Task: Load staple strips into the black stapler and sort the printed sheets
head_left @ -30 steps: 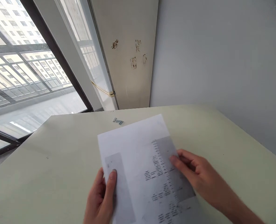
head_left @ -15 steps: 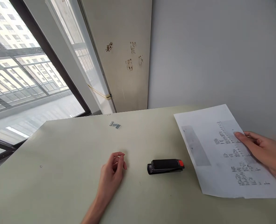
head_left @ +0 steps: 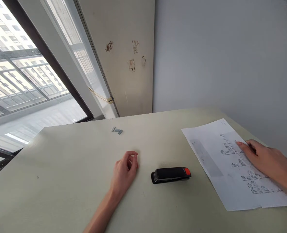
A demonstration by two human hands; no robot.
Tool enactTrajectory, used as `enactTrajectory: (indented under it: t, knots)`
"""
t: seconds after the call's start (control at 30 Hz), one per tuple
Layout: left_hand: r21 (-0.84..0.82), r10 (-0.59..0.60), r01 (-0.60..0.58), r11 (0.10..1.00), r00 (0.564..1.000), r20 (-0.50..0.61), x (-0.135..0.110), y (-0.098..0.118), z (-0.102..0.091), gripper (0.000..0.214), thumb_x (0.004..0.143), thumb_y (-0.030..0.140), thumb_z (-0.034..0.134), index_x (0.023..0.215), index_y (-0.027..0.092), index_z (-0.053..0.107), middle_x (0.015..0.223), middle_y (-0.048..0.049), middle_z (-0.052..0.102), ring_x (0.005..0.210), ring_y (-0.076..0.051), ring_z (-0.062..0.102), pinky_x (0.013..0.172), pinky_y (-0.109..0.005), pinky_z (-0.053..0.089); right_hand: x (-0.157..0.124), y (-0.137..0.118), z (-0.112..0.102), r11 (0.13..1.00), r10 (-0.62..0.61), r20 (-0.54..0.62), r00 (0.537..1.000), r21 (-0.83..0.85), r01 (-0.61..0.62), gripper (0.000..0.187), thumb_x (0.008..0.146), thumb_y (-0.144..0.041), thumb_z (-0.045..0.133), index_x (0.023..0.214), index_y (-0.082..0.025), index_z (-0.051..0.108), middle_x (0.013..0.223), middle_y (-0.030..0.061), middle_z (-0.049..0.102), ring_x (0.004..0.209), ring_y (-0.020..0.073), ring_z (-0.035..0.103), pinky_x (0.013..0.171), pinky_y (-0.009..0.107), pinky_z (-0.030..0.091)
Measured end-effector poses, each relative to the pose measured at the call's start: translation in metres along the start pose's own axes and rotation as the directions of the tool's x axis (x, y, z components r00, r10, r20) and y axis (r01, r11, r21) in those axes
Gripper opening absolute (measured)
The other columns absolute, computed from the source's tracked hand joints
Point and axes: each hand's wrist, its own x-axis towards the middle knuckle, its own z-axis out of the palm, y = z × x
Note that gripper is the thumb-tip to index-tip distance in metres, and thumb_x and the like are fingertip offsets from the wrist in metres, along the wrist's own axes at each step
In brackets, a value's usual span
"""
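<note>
My right hand (head_left: 267,161) lies flat, fingers stretched out, on a printed sheet of paper (head_left: 213,155) that rests on the right side of the pale green table (head_left: 68,168). My left hand (head_left: 125,170) rests on the table near the middle, its fingers curled in toward the thumb with nothing visible in them. A black stapler (head_left: 170,174) with a red end lies on its side between the two hands, a little to the right of my left hand and apart from it.
A few short strips of staples (head_left: 116,130) lie toward the table's far edge. Behind the table are a grey wall, a beige panel with brown marks (head_left: 131,61) and a large window on the left.
A second ago both hands held the sheet in front of me. My right hand carried it to the right and laid it down, uncovering the stapler; my left hand let go and now rests curled.
</note>
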Motion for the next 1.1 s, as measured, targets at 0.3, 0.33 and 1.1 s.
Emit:
enactTrajectory:
  t: [0.3, 0.33, 1.1]
  knots:
    - [0.013, 0.024, -0.024, 1.000, 0.999, 0.035, -0.001, -0.010, -0.005, 0.028, 0.103, 0.047, 0.048, 0.104, 0.023, 0.063, 0.065, 0.0060, 0.061, 0.058, -0.013, 0.049, 0.058, -0.026, 0.038, 0.003, 0.010, -0.001, 0.997, -0.008, 0.058, 0.998, -0.075, 0.013, 0.044, 0.099, -0.070, 0.041, 0.089, -0.029, 0.052, 0.084, 0.0083, 0.072, 0.066, 0.0287, 0.063, 0.057, 0.037, 0.038]
    - [0.017, 0.027, -0.028, 0.999, 0.999, 0.039, -0.001, -0.011, -0.005, 0.028, 0.104, 0.047, 0.048, 0.103, 0.023, 0.063, 0.064, 0.0061, 0.060, 0.058, -0.013, 0.049, 0.058, -0.025, 0.038, 0.003, 0.009, -0.003, 0.998, -0.005, 0.063, 0.998, -0.065, 0.009, 0.044, 0.098, -0.071, 0.043, 0.090, -0.029, 0.051, 0.089, 0.0090, 0.073, 0.069, 0.0283, 0.064, 0.058, 0.037, 0.039]
    - [0.195, 0.379, -0.435, 0.879, 0.886, 0.267, -0.025, -0.005, -0.002, 0.021, 0.088, 0.028, 0.070, 0.107, 0.024, 0.063, 0.076, 0.0072, 0.061, 0.056, -0.009, 0.050, 0.064, -0.025, 0.046, -0.081, -0.183, -0.001, 0.560, -0.772, 0.238, 0.589, 0.693, 0.453, 0.019, 0.100, -0.044, 0.071, 0.115, -0.034, 0.066, 0.121, 0.0038, 0.068, 0.110, 0.0253, 0.065, 0.091, 0.038, 0.056]
